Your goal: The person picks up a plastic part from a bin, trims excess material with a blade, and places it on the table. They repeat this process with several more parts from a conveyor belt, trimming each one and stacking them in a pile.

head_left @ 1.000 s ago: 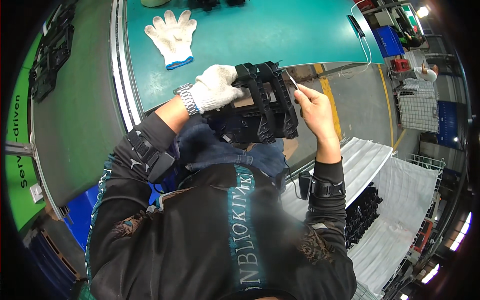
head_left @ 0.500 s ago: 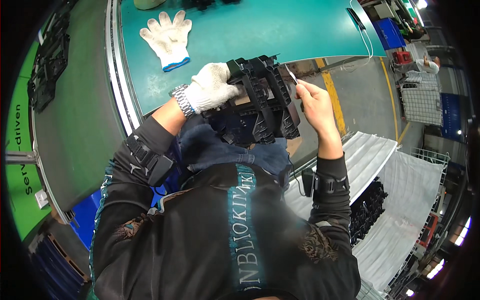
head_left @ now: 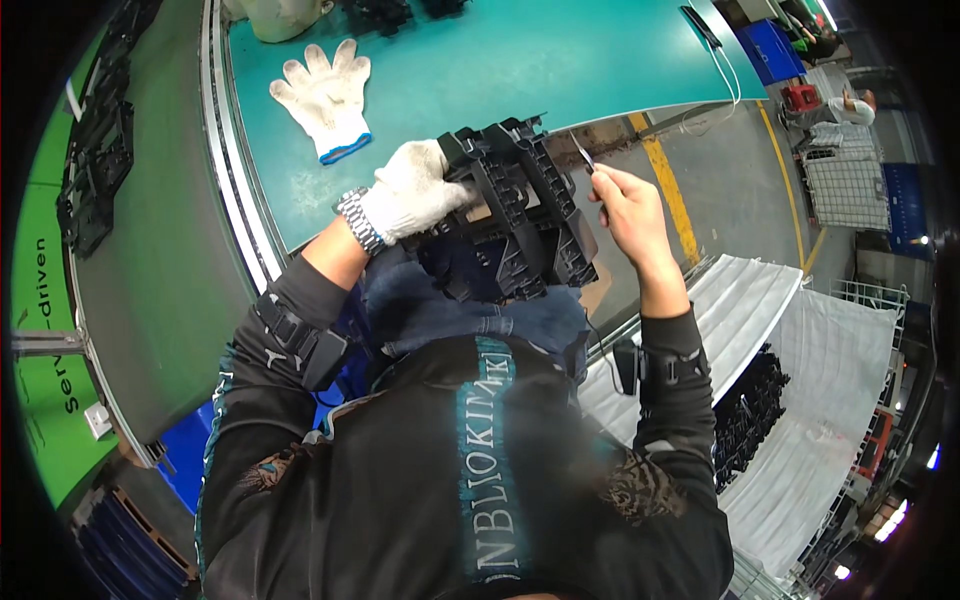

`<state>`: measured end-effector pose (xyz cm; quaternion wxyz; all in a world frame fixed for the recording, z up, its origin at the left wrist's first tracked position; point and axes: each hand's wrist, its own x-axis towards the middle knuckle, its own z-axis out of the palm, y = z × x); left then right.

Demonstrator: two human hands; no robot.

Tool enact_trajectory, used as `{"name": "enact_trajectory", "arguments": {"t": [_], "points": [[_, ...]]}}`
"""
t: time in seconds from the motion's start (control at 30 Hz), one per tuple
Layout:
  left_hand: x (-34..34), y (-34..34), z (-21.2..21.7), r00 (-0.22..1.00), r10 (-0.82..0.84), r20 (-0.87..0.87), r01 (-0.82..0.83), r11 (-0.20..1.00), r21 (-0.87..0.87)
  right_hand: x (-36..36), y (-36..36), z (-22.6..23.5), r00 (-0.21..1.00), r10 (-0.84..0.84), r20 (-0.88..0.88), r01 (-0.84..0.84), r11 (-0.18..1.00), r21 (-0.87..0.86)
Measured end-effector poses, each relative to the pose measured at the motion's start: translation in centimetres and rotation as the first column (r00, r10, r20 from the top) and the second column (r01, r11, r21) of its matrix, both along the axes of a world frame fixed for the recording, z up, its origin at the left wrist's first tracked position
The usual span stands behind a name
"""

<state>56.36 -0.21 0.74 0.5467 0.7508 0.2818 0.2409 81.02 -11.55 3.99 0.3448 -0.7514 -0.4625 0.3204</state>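
Black plastic frame [head_left: 504, 205] is held over the lap [head_left: 430, 305], by the near edge of the green worktop [head_left: 470, 80], and its top end sits a bit farther from the thin tool [head_left: 586, 156] than one second ago. It is just right of the gloved left hand [head_left: 412, 192], whose fingers are clamped on its side. The bare right hand [head_left: 632, 215] is past its other side, with fingers pinched on the thin tool, which looks apart from the frame.

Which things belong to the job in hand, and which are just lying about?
In use:
black frame, in the gloved left hand
thin tool, in the bare right hand

Lying about:
loose glove, on the green table
blue box, beyond it
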Motion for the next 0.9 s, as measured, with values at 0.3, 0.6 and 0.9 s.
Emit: {"name": "enact_trajectory", "arguments": {"t": [0.3,0.6,0.9], "points": [[0.0,-0.9,1.9,0.995,0.001,-0.098,-0.003,1.0,-0.012,-0.6,-0.2,0.3,0.941,0.104,-0.321,-0.047,0.982,0.182],[0.1,-0.7,0.9,0.993,-0.018,-0.113,0.003,0.991,-0.132,0.0,-1.1,0.0,0.946,0.142,-0.292,-0.092,0.98,0.177],[0.3,-0.4,0.5,0.999,-0.014,-0.049,0.002,0.971,-0.239,-0.2,-0.6,0.1,0.894,0.198,-0.401,-0.139,0.975,0.172]]}}
